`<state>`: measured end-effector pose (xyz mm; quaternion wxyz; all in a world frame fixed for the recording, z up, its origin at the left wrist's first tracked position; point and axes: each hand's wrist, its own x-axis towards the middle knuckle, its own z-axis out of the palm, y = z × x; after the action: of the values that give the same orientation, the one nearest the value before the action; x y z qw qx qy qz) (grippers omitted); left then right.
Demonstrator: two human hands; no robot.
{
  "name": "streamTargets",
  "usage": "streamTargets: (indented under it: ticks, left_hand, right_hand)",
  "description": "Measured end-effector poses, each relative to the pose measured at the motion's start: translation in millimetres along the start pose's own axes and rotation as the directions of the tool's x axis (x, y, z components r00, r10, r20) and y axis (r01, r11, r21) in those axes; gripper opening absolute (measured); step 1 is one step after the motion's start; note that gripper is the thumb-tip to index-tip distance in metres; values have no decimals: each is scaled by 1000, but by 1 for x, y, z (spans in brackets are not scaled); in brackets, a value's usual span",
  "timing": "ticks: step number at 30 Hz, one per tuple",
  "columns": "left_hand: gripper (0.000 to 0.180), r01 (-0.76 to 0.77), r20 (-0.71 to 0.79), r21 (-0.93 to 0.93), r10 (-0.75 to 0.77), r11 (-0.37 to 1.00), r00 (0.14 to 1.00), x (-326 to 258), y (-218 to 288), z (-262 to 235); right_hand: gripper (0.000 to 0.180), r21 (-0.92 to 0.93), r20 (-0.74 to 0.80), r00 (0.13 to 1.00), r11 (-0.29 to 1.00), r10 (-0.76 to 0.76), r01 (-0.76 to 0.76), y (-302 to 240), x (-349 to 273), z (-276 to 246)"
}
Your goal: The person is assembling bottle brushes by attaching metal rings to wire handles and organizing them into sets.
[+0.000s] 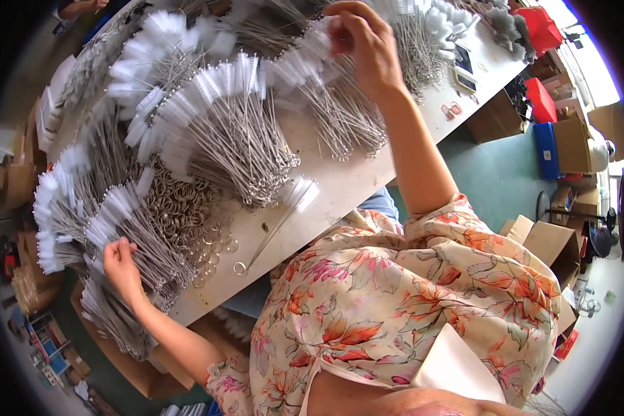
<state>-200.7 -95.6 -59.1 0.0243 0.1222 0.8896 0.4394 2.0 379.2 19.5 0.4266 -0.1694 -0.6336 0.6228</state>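
Wire-handled bottle brushes with white bristle heads lie in piles over the white table (333,197). My left hand (121,269) is at the bristle end of a left bundle of brushes (135,225). Its fingers are pressed together; what they pinch, if anything, cannot be made out. Farther off, my right hand (369,48) reaches over the brushes (340,104) at the back, fingers curved and apart, slightly blurred, with nothing seen in them. Between the bundles lies a heap of metal rings (173,204). A few brushes with a ring (240,268) lie near the front edge.
A phone (464,61) and a small reddish clip-like item (451,111) rest toward the table's right end. Cardboard boxes (496,118), a blue crate (545,149) and a fan (598,239) stand to the right. An open carton (142,371) sits below the table's left end.
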Motion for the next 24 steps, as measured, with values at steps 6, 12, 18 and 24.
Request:
streamTargets:
  ticks: [6,12,18,24]
  left_hand:
    - [23,-193,-524,-304,5,933,852,-28,71,0]
    - [26,-267,-408,-351,110,898,906,-37,107,20]
    - [28,-142,-247,-415,39,899,968,-55,125,45]
    - [28,-131,-190,-463,46,877,981,-53,120,46]
  right_hand:
    - [21,-927,-56,991,376,-122,-6,29,-5,-89]
    - [18,-871,-74,994,480,82,-105,53,-9,-92]
    - [15,-851,48,998,525,40,20,51,-30,-62]
    - [15,-855,234,954,427,-188,294,17,8,-67]
